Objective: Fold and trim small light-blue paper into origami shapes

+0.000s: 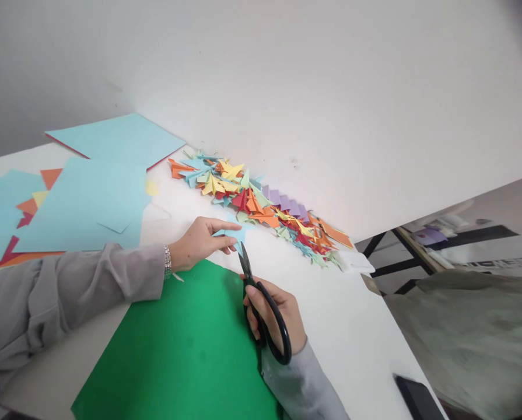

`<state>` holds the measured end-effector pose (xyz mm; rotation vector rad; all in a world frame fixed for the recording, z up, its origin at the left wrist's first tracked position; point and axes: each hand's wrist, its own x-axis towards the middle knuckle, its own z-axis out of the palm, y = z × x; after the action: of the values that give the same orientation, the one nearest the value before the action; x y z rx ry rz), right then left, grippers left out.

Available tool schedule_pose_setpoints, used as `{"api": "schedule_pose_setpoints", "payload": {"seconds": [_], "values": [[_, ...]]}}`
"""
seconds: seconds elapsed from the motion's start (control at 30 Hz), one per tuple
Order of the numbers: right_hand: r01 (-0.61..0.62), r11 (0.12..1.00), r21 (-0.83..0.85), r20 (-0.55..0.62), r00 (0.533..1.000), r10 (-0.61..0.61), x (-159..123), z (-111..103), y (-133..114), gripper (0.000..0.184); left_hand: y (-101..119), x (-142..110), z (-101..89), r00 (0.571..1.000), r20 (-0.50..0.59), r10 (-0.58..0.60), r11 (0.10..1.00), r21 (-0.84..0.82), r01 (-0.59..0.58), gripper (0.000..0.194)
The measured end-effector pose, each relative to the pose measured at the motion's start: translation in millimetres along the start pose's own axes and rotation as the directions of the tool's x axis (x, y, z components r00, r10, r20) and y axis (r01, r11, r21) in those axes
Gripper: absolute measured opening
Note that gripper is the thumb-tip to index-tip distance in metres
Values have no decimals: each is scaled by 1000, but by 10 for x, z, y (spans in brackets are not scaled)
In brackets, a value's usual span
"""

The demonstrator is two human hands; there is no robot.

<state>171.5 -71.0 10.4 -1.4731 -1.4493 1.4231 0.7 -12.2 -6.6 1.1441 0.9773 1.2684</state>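
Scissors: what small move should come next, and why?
I would probably ease the scissors slightly forward, slowly, so that they take in more of the blue piece. The left hand pinches that piece, the right hand grips the scissors, and they point at its near edge, close to the left hand's fingertips.

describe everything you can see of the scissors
The scissors have slim, dark blades that look like metal and large, glossy black loop handles, probably plastic. They are slightly open, tips pointing away from the wearer, at the small light blue paper pinched in the left hand. The right hand grips the handles, above the green sheet's right edge.
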Motion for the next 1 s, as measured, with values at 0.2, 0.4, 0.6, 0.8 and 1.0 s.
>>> {"api": "schedule_pose_setpoints", "payload": {"seconds": [0.2,0.4,0.6,0.8,1.0], "values": [[-6,1000,6,6,1000,6,-1,6,7,62,7,-3,-4,1000,-3,-1,1000,0,1,35],[-2,1000,5,4,1000,2,11,-5,22,62,16,-5,1,1000,-12,-8,1000,1,8,35],[12,1000,5,22,1000,-12,6,-21,41,56,13,5,-2,1000,-7,-1,1000,11,1,36],[13,1000,9,34,999,-14,6,-33,55,53,13,4,-9,1000,0,3,1000,24,-3,35],[20,1000,12,23,1000,-20,4,-35,43,51,12,-1,-16,1000,4,10,999,47,-10,36]]}}
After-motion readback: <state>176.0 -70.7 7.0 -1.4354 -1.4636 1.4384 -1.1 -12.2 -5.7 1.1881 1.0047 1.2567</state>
